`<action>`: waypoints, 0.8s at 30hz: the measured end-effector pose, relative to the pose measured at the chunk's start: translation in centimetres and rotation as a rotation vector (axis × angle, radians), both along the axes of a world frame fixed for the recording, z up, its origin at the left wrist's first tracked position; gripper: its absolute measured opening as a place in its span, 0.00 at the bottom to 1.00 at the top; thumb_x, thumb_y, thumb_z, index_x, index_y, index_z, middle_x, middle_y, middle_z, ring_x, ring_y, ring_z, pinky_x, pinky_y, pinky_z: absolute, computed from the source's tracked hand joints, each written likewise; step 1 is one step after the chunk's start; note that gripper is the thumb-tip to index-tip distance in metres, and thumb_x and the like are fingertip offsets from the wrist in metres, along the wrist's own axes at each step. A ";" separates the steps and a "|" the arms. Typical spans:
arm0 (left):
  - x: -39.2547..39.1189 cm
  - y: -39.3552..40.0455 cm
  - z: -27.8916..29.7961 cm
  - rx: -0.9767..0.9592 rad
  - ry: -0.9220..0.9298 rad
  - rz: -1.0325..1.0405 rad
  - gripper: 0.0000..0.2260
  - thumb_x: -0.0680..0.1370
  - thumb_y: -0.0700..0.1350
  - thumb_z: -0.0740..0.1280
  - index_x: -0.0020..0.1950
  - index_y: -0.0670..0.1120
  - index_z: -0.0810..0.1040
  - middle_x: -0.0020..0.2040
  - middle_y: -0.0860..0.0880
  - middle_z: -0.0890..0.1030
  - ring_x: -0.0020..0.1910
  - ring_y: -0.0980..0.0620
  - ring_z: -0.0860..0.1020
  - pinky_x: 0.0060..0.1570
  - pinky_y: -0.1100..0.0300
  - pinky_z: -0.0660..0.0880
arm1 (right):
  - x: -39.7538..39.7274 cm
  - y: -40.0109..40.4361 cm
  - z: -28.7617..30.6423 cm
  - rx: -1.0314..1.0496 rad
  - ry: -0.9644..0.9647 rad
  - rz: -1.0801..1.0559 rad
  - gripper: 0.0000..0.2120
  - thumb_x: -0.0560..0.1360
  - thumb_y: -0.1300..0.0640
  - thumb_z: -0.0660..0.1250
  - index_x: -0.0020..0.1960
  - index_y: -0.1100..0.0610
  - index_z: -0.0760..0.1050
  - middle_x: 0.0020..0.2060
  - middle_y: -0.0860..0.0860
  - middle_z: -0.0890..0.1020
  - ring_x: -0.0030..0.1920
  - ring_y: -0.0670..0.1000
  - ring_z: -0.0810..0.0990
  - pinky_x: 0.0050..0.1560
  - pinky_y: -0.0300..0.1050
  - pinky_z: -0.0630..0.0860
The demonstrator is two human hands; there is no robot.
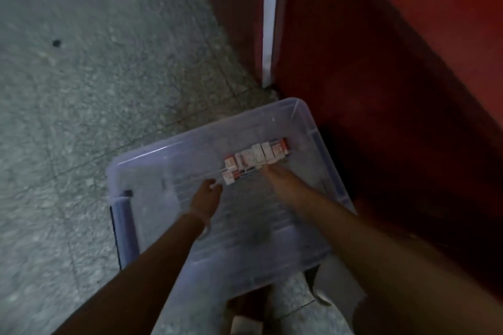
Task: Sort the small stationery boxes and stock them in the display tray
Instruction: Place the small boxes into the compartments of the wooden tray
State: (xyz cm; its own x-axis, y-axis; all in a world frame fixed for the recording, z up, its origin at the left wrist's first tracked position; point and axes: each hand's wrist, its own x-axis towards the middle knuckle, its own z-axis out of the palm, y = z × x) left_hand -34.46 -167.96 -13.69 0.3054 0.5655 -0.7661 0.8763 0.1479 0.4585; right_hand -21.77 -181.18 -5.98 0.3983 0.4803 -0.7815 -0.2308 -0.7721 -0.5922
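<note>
A clear plastic bin (304, 119) stands on the floor below me. Inside it, toward the far right, lies a slanted row of several small white and red stationery boxes (255, 158). My left hand (206, 196) reaches into the bin just left of the row's near end, with its fingers close to the lowest box (228, 177). Whether it touches that box is blurred. My right hand (275, 175) reaches in from the right, and its fingertips meet the near side of the row. The frame is blurred, so finger poses are unclear.
The bin sits on a grey speckled tile floor (81, 117). A dark red cabinet or wall (381, 62) rises directly to the right, with a white vertical strip (269, 16) in it. A blue latch handle (122, 228) sits on the bin's left side.
</note>
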 end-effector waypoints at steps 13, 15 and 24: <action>5.9 1.6 -10.7 -0.369 -0.123 0.523 0.28 0.71 0.61 0.71 0.66 0.49 0.72 0.62 0.43 0.76 0.62 0.43 0.75 0.60 0.51 0.73 | 1.1 1.4 -7.0 -0.017 0.176 -0.213 0.19 0.82 0.51 0.51 0.68 0.58 0.69 0.64 0.56 0.74 0.64 0.54 0.72 0.58 0.40 0.69; 5.7 2.3 -14.0 -0.422 -0.111 0.567 0.35 0.61 0.68 0.73 0.58 0.45 0.77 0.62 0.40 0.78 0.57 0.43 0.78 0.63 0.47 0.72 | 1.3 1.1 -7.1 -0.009 0.214 -0.231 0.18 0.82 0.53 0.50 0.67 0.59 0.69 0.62 0.56 0.75 0.64 0.54 0.73 0.49 0.34 0.71; 9.4 1.0 -12.2 -0.338 -0.178 0.660 0.31 0.65 0.53 0.78 0.61 0.39 0.75 0.56 0.41 0.81 0.49 0.45 0.81 0.44 0.56 0.79 | 2.1 -0.2 -7.5 -0.026 0.259 -0.279 0.19 0.82 0.52 0.50 0.67 0.59 0.69 0.61 0.58 0.77 0.62 0.55 0.75 0.63 0.47 0.70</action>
